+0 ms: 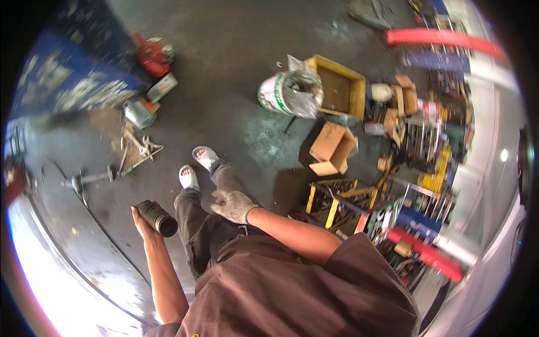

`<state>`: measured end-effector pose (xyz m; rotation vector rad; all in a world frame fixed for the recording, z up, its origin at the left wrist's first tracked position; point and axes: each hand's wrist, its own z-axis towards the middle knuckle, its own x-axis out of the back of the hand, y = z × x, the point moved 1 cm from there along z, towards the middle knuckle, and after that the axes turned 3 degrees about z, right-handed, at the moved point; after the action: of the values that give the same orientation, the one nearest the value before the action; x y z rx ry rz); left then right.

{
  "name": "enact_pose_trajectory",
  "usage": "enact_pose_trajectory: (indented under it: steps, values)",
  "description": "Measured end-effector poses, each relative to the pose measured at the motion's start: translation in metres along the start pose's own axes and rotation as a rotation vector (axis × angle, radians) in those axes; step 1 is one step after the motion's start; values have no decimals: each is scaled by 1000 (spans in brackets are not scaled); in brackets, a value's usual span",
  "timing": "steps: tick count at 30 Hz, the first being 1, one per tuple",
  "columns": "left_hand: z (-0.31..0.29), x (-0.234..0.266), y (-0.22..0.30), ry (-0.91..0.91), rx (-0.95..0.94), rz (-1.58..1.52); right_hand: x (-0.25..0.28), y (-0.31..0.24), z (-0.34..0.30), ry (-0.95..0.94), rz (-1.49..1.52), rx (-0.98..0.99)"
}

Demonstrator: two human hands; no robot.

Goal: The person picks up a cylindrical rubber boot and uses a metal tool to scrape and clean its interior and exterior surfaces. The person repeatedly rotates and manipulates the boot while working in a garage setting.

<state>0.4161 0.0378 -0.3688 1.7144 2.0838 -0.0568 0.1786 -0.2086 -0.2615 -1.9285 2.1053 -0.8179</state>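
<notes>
A short black corrugated rubber hose (156,218), its dark open end toward me, is gripped in my bare left hand (142,223). The fingers are mostly hidden behind the ribs. In front of my thigh hangs my right hand (232,206), covered by a pale knit work glove. Its fingers are curled in, so whatever may be inside them is out of sight. Beyond the hands, two feet in white open-toed sandals (189,177) stand on the dark floor.
A white-green bucket (273,94) with a plastic liner stands ahead beside a yellow crate (360,91). Nearer are an open cardboard box (334,142) and a yellow-framed tool rack (332,213). On the left lie a metal stand (137,147) and a blue post base (78,78). Cluttered shelves line the right.
</notes>
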Motion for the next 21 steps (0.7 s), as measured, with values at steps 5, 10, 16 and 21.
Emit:
enact_pose_trajectory:
  steps: [5,10,16,21]
  values:
    - [40,-88,-7,-80,45,411,2,98,-19,326,291,-129]
    - [91,-134,-64,-176,264,412,16,210,-5,312,253,-181]
    - [188,-118,-201,-32,355,448,89,393,106,402,-85,-446]
    - [346,-67,-311,-52,375,574,159,584,249,412,-544,-607]
